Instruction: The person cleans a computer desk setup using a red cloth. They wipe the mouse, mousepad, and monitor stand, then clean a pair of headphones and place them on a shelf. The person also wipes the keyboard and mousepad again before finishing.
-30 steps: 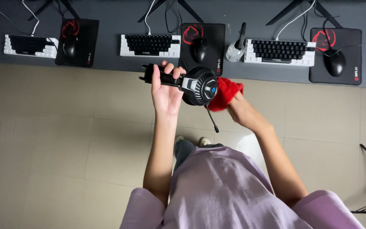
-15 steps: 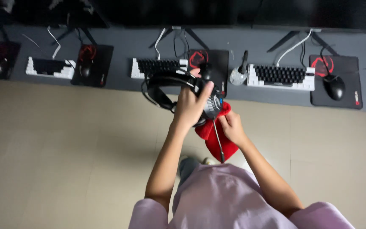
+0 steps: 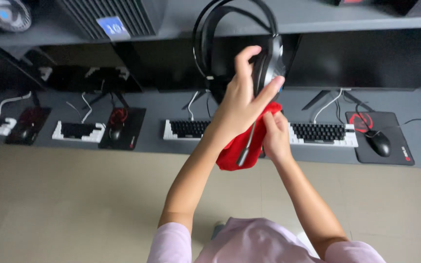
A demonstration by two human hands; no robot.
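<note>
Left hand up high, fingers wrapped around one ear cup of the black headset, thumb on one side and pointing finger stretched up the other. Right hand just below and beside it, closed around a red cloth, pinching it tight against the bottom of the headset. Headset held up in the air in front of the dark screens, its band curving over the top, its thin mic arm hanging down across the cloth. Down below, on the long grey desk, white and black keyboards in a row. On the black mouse pad at the right, one black mouse. On each of the other mouse pads to the left, a mouse too. Small fan up in the far corner.
</note>
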